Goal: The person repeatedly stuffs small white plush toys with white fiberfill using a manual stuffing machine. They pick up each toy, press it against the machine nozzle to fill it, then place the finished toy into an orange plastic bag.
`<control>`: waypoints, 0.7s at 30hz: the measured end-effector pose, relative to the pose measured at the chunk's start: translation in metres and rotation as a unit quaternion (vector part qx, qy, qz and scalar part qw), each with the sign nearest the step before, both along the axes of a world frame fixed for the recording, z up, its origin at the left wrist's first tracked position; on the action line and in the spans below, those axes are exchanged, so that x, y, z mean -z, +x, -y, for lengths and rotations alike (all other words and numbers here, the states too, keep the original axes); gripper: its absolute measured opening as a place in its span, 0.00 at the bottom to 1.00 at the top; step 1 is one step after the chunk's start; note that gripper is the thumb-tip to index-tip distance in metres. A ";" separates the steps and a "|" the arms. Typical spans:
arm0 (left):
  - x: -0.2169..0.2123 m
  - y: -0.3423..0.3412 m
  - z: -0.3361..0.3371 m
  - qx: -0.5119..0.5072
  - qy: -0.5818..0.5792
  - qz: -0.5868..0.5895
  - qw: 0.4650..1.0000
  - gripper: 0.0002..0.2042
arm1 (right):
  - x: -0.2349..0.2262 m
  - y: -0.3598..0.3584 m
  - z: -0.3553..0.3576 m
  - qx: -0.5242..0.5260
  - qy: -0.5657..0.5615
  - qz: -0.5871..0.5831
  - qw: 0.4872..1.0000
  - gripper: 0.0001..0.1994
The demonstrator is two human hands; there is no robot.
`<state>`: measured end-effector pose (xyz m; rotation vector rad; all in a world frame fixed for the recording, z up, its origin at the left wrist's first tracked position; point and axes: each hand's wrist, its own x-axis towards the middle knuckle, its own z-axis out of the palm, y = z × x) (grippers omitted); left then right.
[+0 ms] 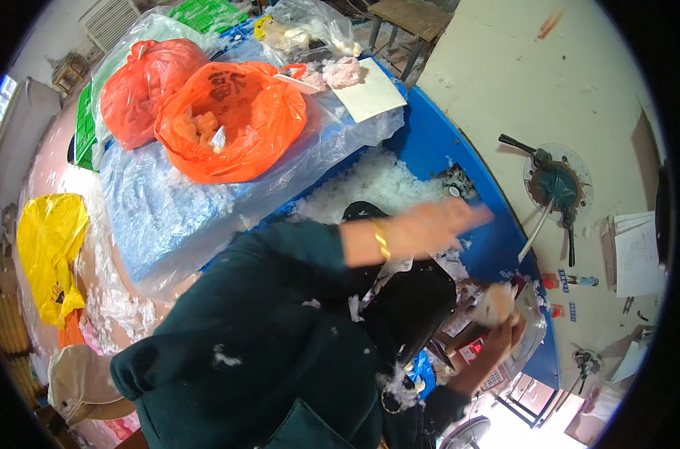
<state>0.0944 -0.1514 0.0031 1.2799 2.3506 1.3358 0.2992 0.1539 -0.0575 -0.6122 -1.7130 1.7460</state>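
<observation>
Your left hand (pixel 437 224) sits just right of the frame's centre, blurred, its fingers stretched flat and released, holding nothing; a gold bangle (pixel 381 239) circles that wrist. It hovers over the loose white fibre fill (pixel 377 183) heaped on the blue table (pixel 430 138), just above a black piece of fabric (pixel 411 307) that lies against your dark green sleeve.

Your right hand (pixel 504 333) is in the lower right of the frame, fingers curled around a small pale tuft of stuffing (pixel 497 303); the tuft is blurred, so you cannot tell its exact shape. It is held up just beside the black fabric's right edge.

In the upper left of the frame two orange plastic bags (pixel 227 120) rest on a clear plastic sheet (pixel 175 217), the nearer one open with pale pieces inside. A lined notepad (pixel 370 93) lies at upper centre. A yellow bag (pixel 52 239) hangs at the far left. A dark metal fixture (pixel 553 187) is mounted on the pale wall at right.
</observation>
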 end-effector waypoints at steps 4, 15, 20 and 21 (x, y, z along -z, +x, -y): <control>0.070 -0.075 0.207 -0.387 -0.166 -0.073 0.904 0.20 | 0.005 0.139 -0.070 -0.112 0.409 0.343 0.838 0.12; 0.136 -0.097 0.392 -0.703 -0.179 0.114 0.679 0.19 | 0.025 0.166 -0.034 -0.139 0.130 0.550 0.813 0.09; 0.189 -0.129 0.434 -0.692 0.120 0.099 0.705 0.11 | 0.028 0.105 -0.029 -0.123 0.219 0.472 0.845 0.09; 0.200 -0.140 0.455 -0.658 0.115 0.024 0.744 0.09 | 0.024 0.092 -0.024 -0.119 0.217 0.467 0.849 0.08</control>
